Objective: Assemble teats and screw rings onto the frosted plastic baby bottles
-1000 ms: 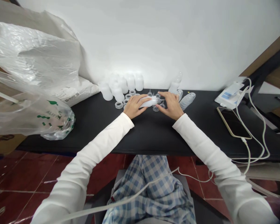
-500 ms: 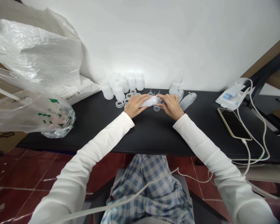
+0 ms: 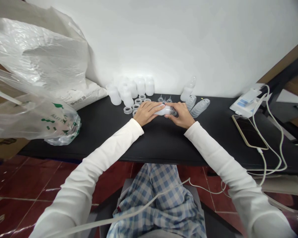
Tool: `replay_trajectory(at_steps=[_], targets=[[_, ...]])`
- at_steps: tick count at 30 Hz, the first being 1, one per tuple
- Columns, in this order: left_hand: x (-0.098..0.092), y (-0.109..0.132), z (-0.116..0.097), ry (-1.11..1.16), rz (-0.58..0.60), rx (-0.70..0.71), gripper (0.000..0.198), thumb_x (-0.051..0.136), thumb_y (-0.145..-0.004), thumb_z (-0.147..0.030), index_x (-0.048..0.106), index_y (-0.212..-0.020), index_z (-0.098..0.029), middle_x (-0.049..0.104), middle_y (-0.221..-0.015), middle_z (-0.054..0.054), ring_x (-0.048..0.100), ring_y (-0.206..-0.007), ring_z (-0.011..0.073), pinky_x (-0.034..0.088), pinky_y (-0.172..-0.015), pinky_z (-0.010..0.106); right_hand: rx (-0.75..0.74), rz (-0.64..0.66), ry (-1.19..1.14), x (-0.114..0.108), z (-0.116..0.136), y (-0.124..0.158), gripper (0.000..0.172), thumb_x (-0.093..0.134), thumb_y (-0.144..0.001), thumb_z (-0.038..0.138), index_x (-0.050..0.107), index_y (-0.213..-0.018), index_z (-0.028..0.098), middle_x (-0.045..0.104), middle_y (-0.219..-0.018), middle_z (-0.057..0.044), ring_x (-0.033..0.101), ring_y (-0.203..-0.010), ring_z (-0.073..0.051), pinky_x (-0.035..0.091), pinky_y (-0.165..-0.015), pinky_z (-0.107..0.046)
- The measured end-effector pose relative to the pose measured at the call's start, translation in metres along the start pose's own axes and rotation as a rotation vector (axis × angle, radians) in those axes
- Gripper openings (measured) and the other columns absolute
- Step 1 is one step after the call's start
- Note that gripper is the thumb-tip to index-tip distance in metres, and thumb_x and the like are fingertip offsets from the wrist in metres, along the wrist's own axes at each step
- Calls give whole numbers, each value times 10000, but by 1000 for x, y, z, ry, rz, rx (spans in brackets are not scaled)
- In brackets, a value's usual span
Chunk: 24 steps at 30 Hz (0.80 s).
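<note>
A small frosted-white baby bottle (image 3: 161,111) lies on its side, lifted just over the black table, between my hands. My left hand (image 3: 146,111) is wrapped round its body. At the neck end, the fingers of my right hand (image 3: 180,114) are closed round what looks like a collar ring (image 3: 167,110). Behind my hands stand a few clear silicone nipples (image 3: 169,99). Several white ring collars (image 3: 128,110) lie just beyond my left hand, partly hidden by it. Past them, several frosted bottles (image 3: 127,96) stand upright along the wall.
Right of my hands are an assembled bottle (image 3: 188,91) with a clear top and stacked clear caps (image 3: 200,108). A phone (image 3: 249,131) with a cable (image 3: 279,132) and a white-and-blue box (image 3: 247,101) sit further right. Plastic bags (image 3: 61,120) crowd the left end.
My right fingers have shifted their grip round the bottle's neck end, and the thumb now sits lower. The bottle has come down slightly and lies more level. My left hand still holds its body.
</note>
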<state>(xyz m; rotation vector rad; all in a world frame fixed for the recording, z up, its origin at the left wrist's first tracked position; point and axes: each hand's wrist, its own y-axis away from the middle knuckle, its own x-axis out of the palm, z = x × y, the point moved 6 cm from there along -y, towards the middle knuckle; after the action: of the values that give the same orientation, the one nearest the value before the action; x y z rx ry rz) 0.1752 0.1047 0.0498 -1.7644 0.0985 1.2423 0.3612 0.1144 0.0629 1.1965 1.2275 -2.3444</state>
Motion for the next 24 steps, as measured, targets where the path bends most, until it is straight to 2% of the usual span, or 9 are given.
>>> replay_trajectory(at_steps=[4, 8, 10, 14, 16, 20, 22, 24], targets=[[0, -1, -3, -17, -59, -17, 365, 473, -1047, -301, 672, -1350, -337, 708, -1369, 60, 638, -1295, 243, 463, -1154, 510, 98, -69, -248, -3, -2, 0, 593, 659, -858, 729, 541, -1210, 266, 683, -1021, -61, 581, -784, -217, 474, -797, -419], [0, 0, -6, -35, -98, -3, 351, 464, -1049, -264, 691, -1303, -344, 724, -1338, 39, 630, -1310, 224, 453, -1185, 526, 196, -121, -410, -2, 0, 2, 542, 730, -809, 707, 509, -1047, 273, 587, -824, 4, 497, -682, -175, 429, -671, -364], [0, 0, -7, -11, -108, 14, 364, 481, -1042, -242, 674, -1324, -366, 718, -1349, 33, 625, -1319, 223, 442, -1198, 535, 259, -118, -504, 0, 0, 4, 541, 739, -799, 706, 491, -1012, 275, 559, -759, 26, 509, -664, -174, 428, -658, -360], [1, 0, -9, -11, -92, 14, 388, 496, -1037, -239, 647, -1369, -372, 701, -1383, 40, 625, -1325, 228, 441, -1203, 531, 326, -76, -616, 6, -2, 5, 543, 709, -819, 722, 484, -1027, 273, 627, -774, 20, 575, -676, -187, 452, -647, -354], [1, -1, -10, -23, -73, 12, 382, 490, -1042, -262, 645, -1381, -341, 693, -1396, 52, 628, -1323, 233, 454, -1189, 519, 275, -57, -488, 3, -2, 3, 516, 637, -875, 722, 512, -1065, 258, 651, -801, -7, 588, -693, -201, 470, -675, -371], [0, -2, -10, -14, -74, -1, 400, 521, -1026, -279, 634, -1408, -308, 676, -1416, 76, 638, -1296, 257, 463, -1152, 493, 102, -26, 64, -12, 0, -4, 462, 438, -1004, 619, 615, -1099, 203, 668, -892, -99, 616, -875, -281, 461, -879, -473], [-3, -2, -7, -25, -107, -33, 420, 554, -1010, -285, 627, -1423, -293, 669, -1419, 95, 640, -1281, 272, 468, -1126, 474, 132, -77, 268, -27, -4, -7, 442, 343, -1049, 517, 638, -1122, 196, 675, -983, -125, 607, -997, -310, 423, -940, -500], [-7, -1, -4, -47, -152, -75, 437, 582, -998, -307, 623, -1430, -264, 669, -1411, 116, 644, -1267, 281, 481, -1092, 450, 267, -217, 425, -52, -13, -6, 417, 326, -1058, 438, 632, -1159, 173, 663, -1095, -154, 580, -1078, -331, 397, -956, -524]])
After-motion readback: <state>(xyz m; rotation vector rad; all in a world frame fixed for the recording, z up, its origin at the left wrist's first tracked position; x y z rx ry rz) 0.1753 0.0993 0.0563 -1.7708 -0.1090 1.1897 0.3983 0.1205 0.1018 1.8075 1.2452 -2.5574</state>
